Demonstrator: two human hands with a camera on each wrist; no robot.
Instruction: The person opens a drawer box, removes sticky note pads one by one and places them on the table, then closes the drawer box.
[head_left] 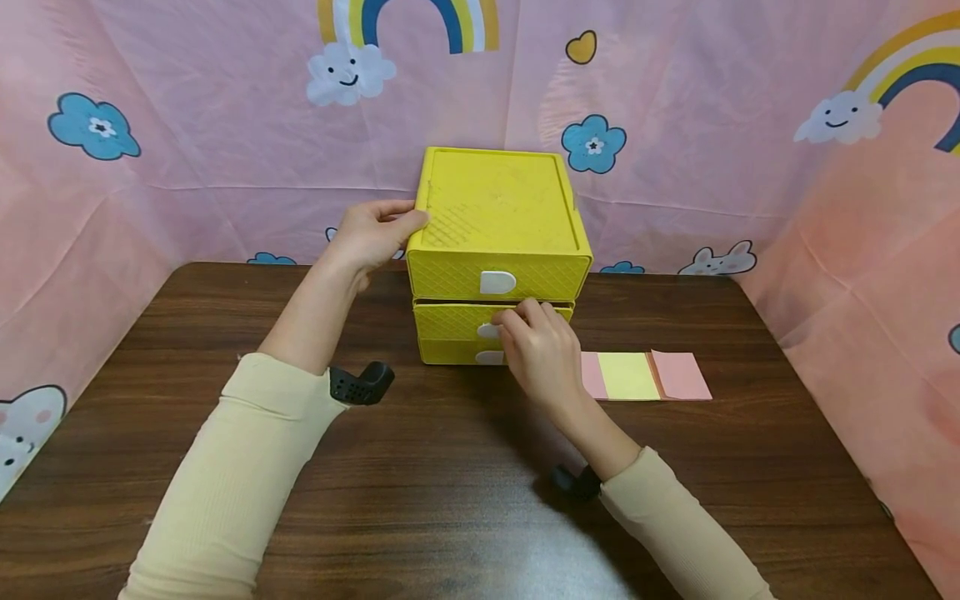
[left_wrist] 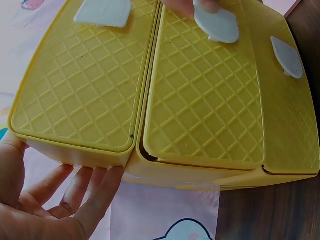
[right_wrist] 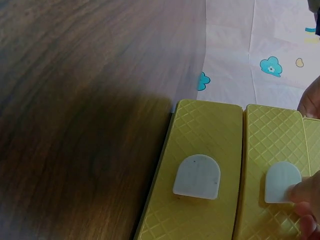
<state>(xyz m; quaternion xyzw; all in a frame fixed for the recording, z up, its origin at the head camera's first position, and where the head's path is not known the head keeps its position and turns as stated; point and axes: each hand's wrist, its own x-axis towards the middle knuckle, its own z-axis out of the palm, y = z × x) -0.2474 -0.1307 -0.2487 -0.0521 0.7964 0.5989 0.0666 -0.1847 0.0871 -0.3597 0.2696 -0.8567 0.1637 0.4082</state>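
A yellow plastic drawer cabinet [head_left: 498,204] with three stacked drawers stands at the back of the table. Each drawer has a white tab handle. My left hand [head_left: 375,237] touches the cabinet's left side near the top, thumb by the upper edge; in the left wrist view its fingers [left_wrist: 97,192] lie fairly straight against that side. My right hand [head_left: 543,350] pinches the middle drawer's handle [right_wrist: 282,180], partly covering it. That middle drawer [left_wrist: 207,95] juts slightly forward of the top one, with a dark gap above it in the head view.
Pink and yellow sticky notes [head_left: 630,377] lie in a row right of the cabinet, partly behind my right hand. The brown wooden table [head_left: 420,500] meets a pink patterned cloth [head_left: 225,133] at the back and sides. Black wrist mounts [head_left: 362,383] sit on both wrists.
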